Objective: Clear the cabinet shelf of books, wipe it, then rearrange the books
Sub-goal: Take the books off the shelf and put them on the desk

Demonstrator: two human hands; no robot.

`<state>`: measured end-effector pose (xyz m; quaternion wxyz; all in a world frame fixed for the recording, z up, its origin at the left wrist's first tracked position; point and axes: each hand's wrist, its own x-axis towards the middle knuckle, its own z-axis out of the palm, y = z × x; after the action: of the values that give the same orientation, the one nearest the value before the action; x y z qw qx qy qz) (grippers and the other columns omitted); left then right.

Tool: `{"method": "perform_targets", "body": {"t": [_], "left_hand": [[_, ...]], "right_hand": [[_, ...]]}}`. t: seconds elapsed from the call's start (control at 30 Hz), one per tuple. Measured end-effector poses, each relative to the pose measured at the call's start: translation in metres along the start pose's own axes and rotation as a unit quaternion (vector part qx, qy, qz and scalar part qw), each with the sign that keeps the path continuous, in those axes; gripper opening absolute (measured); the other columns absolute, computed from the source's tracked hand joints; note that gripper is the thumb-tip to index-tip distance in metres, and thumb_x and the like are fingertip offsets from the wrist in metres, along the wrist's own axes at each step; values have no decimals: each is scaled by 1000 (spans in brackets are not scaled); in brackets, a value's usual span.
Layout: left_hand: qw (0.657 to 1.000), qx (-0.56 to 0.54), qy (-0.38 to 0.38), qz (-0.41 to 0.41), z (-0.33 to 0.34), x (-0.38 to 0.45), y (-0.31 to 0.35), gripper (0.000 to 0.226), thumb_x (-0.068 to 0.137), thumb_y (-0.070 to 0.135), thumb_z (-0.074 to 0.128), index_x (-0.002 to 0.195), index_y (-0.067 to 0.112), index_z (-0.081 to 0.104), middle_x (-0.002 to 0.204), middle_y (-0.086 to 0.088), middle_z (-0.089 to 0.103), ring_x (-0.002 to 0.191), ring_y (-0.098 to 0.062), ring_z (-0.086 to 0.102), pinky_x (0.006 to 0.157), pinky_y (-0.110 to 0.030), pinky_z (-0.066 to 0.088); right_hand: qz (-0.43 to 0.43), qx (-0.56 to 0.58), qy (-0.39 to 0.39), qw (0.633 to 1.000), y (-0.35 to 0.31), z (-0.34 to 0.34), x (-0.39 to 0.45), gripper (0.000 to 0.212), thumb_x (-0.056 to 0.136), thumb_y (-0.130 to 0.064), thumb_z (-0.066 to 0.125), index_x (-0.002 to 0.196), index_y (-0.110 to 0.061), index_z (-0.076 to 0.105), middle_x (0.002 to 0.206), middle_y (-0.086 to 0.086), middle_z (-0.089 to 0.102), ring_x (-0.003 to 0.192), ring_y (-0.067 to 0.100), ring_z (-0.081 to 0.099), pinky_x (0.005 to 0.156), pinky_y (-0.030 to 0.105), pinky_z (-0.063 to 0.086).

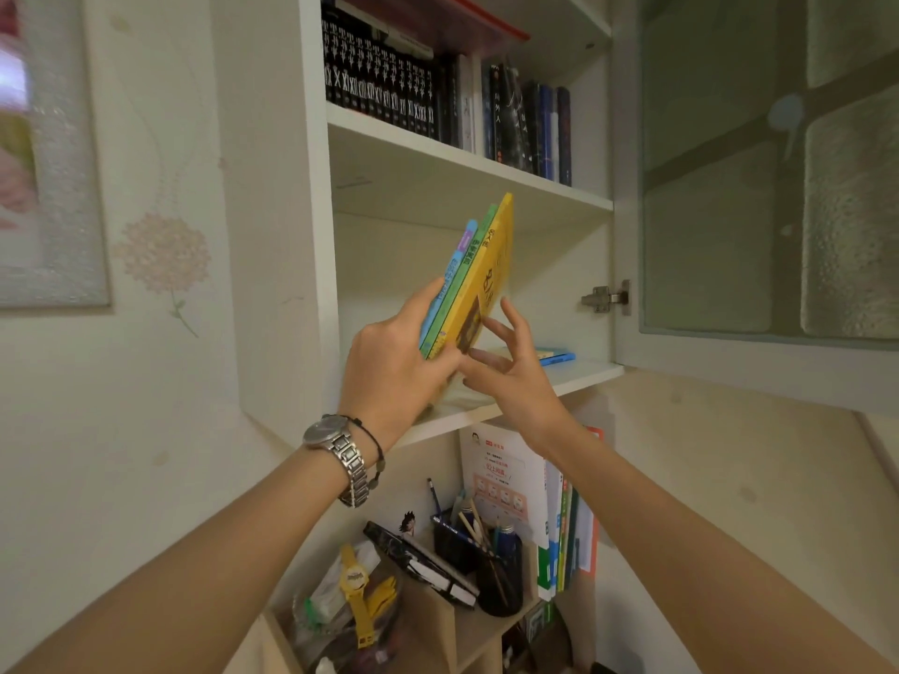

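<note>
My left hand point(394, 367), with a metal watch on its wrist, grips the lower end of a tilted stack of three thin books point(479, 270): yellow, green and light blue. The stack leans left just above the front of the white cabinet shelf point(584, 374). To the right of the stack my right hand point(511, 367) has its fingers spread, their tips touching the yellow cover near its bottom. A blue book point(557, 356) lies flat further back on the same shelf, partly hidden behind my right hand.
The shelf above holds a row of dark upright books point(438, 99). A frosted glass cabinet door point(759, 187) stands open at the right. Below are a pen holder point(486, 552), upright booklets point(564, 527) and a yellow watch point(355, 586).
</note>
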<state>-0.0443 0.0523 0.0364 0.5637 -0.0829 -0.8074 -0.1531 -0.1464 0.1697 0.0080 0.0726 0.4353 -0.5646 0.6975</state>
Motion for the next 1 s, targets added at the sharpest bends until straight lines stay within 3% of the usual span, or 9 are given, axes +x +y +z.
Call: {"method": "perform_targets", "body": {"t": [0.13,0.27,0.37,0.43,0.6,0.73,0.9,1.0], "left_hand": [[997,-60,40,-31,-13,2,10,62,85,27,67,142,24,42,101,4,68,70,-10,67,54,-21,55],[989,-118,75,-54,-22,-1,18,57,86,25,68,138,28,45,102,18,57,65,5,63,54,-24,57],[978,-173,94,-72,-26,-6,25,57,85,20,69,135,32,45,104,19,58,68,16,61,52,-14,54],[962,-232,106,-95,-29,-9,30,57,84,16,70,133,33,47,102,19,61,74,14,64,54,-12,52],[921,-343,108,-151,-27,-20,41,58,82,9,71,130,34,52,96,15,70,76,0,70,56,-16,54],[902,-388,75,-175,-19,-31,48,59,83,7,69,131,35,50,101,12,71,81,-4,71,62,-22,58],[882,-416,1,-222,3,-59,55,60,85,12,66,134,41,46,112,14,66,88,-5,69,69,-29,60],[865,-439,-50,-239,23,-84,65,58,89,8,61,134,40,44,99,30,62,80,10,65,60,-16,55]], "right_hand": [[33,-16,2,999,-5,-3,-3,85,86,-21,69,147,-41,13,136,-10,34,114,4,53,102,38,46],[41,-8,-10,999,-11,-6,-5,85,85,-26,69,148,-41,15,141,-5,39,113,4,56,88,23,51],[56,10,-6,998,-15,-11,-6,101,68,-43,80,145,-50,15,146,0,39,122,17,55,98,41,50],[72,40,-14,997,-17,-15,-8,105,62,-46,85,142,-54,18,140,4,50,117,24,60,97,48,50],[64,93,17,993,-31,-23,-22,75,74,-26,79,136,-32,38,117,0,68,99,26,69,75,41,58],[60,81,61,993,-40,-38,-42,74,71,-18,79,133,-34,41,117,4,69,99,27,69,74,37,58],[76,20,103,992,-40,-59,-85,79,66,-17,76,133,-35,39,107,-2,72,91,21,72,69,32,59],[95,-23,133,986,-34,-75,-120,86,63,-18,78,138,-33,37,119,1,67,97,22,70,76,35,59]]}}
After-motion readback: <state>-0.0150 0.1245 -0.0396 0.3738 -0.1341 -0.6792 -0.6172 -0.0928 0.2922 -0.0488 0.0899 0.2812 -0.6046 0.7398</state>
